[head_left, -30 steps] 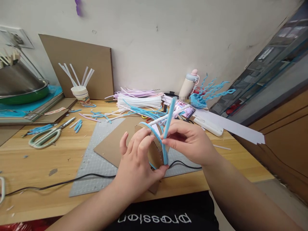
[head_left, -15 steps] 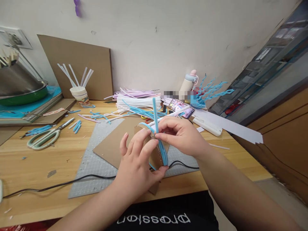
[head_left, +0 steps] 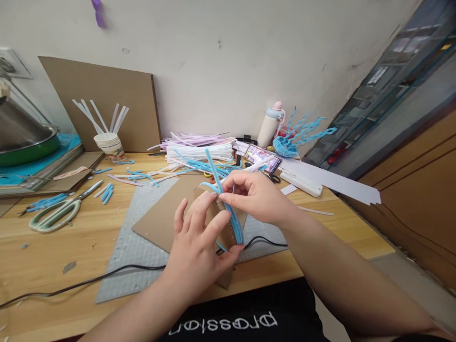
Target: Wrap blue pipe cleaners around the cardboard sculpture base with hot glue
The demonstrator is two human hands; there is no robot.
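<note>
My left hand (head_left: 201, 232) grips a round cardboard piece (head_left: 225, 229), held on edge with the thumb at its lower rim and the fingers along its top. Blue pipe cleaners (head_left: 235, 227) run along the rim of that piece. Between the thumb and index finger of my right hand (head_left: 251, 194) a blue pipe cleaner (head_left: 213, 166) is pinched at the upper rim. Its free end sticks up and leans left. Both hands nearly meet at the top of the cardboard.
Under my hands lie a cardboard sheet (head_left: 160, 218) and a grey cutting mat (head_left: 121, 266), crossed by a black cable (head_left: 131, 267). Scissors (head_left: 59, 213) rest at left. Pipe cleaner bundles (head_left: 199, 151), a phone (head_left: 261, 157), a bottle (head_left: 270, 126) and a white glue gun (head_left: 302, 184) stand or lie behind.
The upright end of the blue pipe cleaner has tilted to the left, and my right hand has moved slightly left with it. My left hand keeps its grip. The view has shifted a little.
</note>
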